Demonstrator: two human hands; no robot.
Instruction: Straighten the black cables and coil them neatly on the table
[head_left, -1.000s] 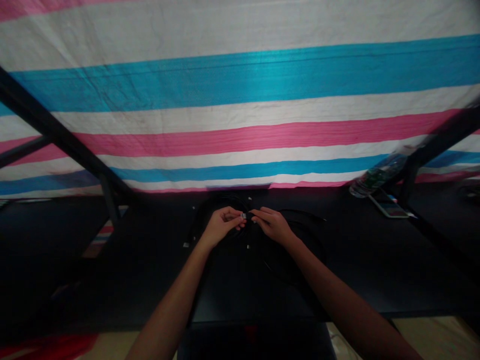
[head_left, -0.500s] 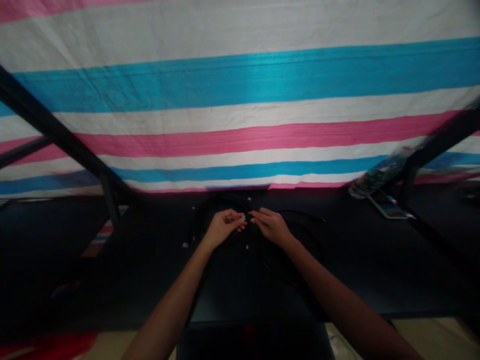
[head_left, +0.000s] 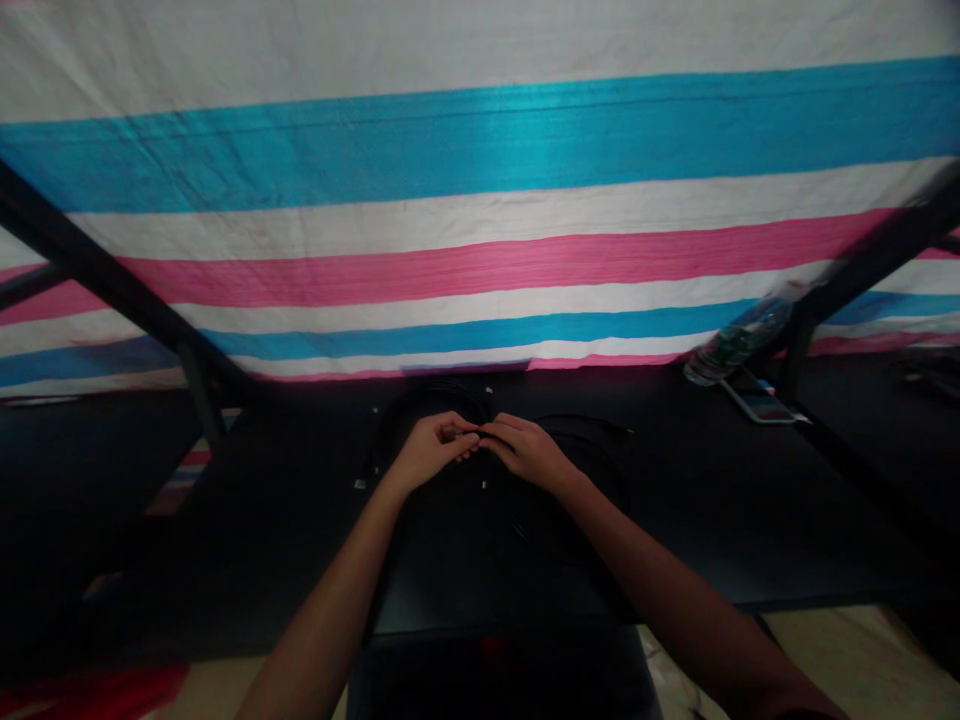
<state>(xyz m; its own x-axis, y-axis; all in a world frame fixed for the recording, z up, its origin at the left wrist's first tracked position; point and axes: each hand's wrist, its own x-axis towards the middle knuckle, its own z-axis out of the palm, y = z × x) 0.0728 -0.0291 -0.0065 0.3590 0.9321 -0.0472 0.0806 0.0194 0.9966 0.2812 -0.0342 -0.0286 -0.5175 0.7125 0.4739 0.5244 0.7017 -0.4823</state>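
Note:
My left hand (head_left: 429, 452) and my right hand (head_left: 529, 452) meet at their fingertips over a dark table. Both are closed in a pinch around a thin black cable end, most of it hidden by the fingers. Behind and beside my left hand lies a coil of black cable (head_left: 405, 398). More loops of black cable (head_left: 581, 418) spread out to the right of my right hand, with a small metallic tip at the far end. A small light-coloured piece (head_left: 484, 485) rests just in front of the hands, and another pale piece (head_left: 360, 484) lies to the left.
A clear plastic bottle (head_left: 739, 340) leans by the right frame bar. Next to it a phone (head_left: 761, 402) lies on the black table (head_left: 262, 540). A striped plastic sheet (head_left: 480, 140) hangs behind, between slanting dark bars (head_left: 120, 290).
The fingertips have closed together; a pale connector that showed between them is now covered. The whole view has shifted slightly, so everything sits a little further left and higher.

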